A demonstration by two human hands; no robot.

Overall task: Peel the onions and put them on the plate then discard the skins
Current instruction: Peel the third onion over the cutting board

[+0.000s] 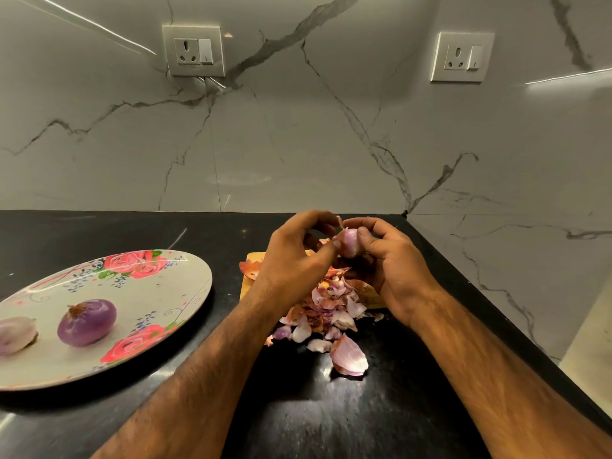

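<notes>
Head view: both forearms reach forward over the black counter (381, 409), hands meeting above the pile of skins (326, 313). Right hand (394, 270) curls its fingers and thumb round a small onion (348, 241); left hand (294, 256) pinches at its top. Two peeled onions (86, 322) lie on the floral plate (155, 293), well left.

Between our left hand (294, 260) and right hand (394, 263), a pale pink onion (348, 241); below them, pink-and-orange skins (328, 313) on a black counter (364, 412). Left, a grey, red-rose plate (159, 286) bearing our purple onion (86, 322).
</notes>
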